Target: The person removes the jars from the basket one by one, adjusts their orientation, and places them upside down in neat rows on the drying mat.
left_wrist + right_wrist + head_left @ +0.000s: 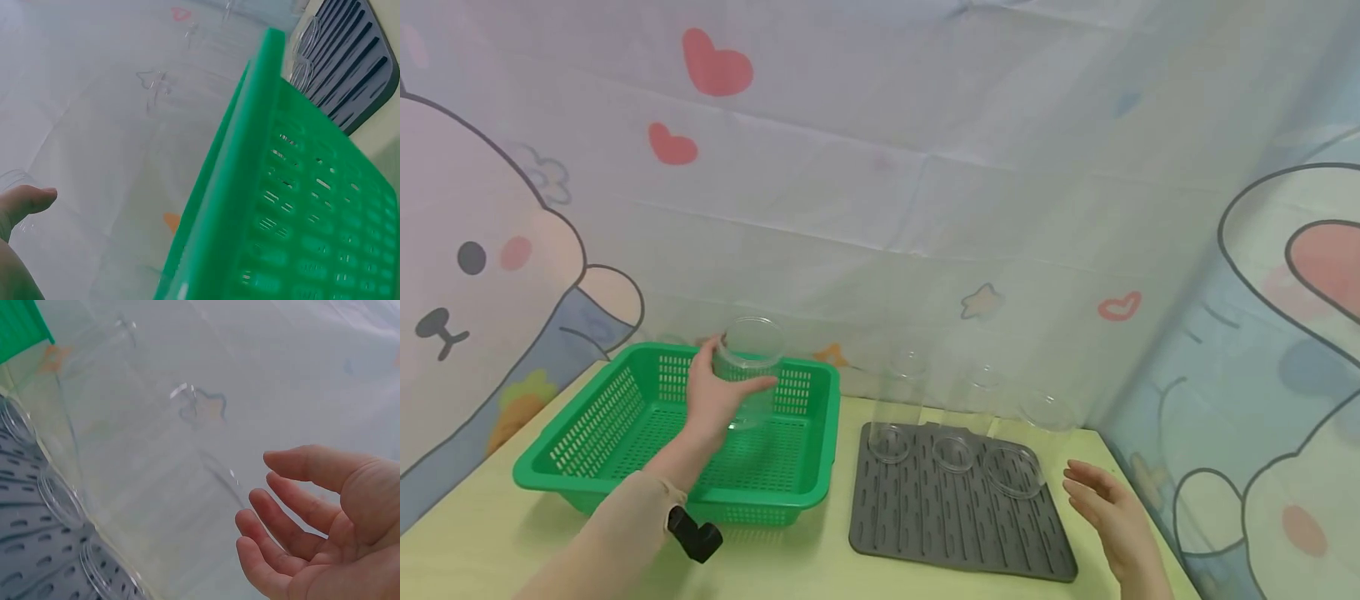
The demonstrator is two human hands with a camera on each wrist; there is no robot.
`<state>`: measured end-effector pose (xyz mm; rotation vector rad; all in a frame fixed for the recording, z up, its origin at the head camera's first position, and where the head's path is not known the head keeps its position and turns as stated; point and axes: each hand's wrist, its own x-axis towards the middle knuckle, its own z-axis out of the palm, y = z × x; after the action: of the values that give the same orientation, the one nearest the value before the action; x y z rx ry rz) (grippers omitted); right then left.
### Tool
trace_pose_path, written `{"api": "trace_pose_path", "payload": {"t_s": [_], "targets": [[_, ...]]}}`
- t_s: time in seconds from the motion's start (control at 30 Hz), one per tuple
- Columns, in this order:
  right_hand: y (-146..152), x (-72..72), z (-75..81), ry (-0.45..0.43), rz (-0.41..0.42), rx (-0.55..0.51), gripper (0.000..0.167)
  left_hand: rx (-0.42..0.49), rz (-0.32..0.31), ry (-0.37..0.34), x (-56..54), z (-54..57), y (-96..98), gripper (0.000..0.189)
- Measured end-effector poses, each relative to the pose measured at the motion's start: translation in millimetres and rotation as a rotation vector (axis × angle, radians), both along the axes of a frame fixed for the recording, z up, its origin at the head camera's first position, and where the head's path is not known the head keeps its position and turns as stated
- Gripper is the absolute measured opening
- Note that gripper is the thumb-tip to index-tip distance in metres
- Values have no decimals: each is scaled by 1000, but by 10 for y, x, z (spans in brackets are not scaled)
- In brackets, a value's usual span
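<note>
My left hand (709, 398) grips a clear, round, open-topped container (754, 398) like a wide glass, upright, with the thumb across its near side. The container overlaps the inside of a green slotted basket (752, 506) in the head view. In the left wrist view only the thumb and part of the hand (22, 215) show. My right hand (1112, 521) is beside the right edge of a grey ridged drying mat (955, 537), fingers relaxed and holding nothing. On the mat stand two narrow clear cylinders (895, 410) and a wider clear one (1017, 493) nearest that hand.
A pale yellow-green table (820, 558) carries the basket at left and the mat at right. Behind them hangs a printed cloth (880, 208) with cartoon animals and hearts, close to the far edge. Another cloth panel (1262, 400) borders the right side.
</note>
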<state>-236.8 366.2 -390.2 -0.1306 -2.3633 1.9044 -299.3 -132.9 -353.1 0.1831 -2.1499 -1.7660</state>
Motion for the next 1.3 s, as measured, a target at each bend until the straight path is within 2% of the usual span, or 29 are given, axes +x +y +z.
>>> {"api": "trace_pose_path", "payload": {"t_s": [0.17,0.37,0.57,0.8,1.0,1.17,1.3], "targets": [[-239,18,120,69,33,13,26,-95,96,120,75,-38,100,97],[-510,60,226,118,106,42,45,-239,186,328,206,-59,260,93],[-755,63,283,123,173,96,61,-375,249,508,339,-68,439,90],[-1032,63,273,127,259,102,70,-549,307,659,391,-123,632,99],[-1266,23,206,107,290,91,75,-696,352,794,368,-247,807,92],[-1451,21,161,80,315,55,81,-782,353,847,377,-335,928,87],[-1555,37,127,99,331,49,86,-831,338,886,394,-398,1022,89]]}}
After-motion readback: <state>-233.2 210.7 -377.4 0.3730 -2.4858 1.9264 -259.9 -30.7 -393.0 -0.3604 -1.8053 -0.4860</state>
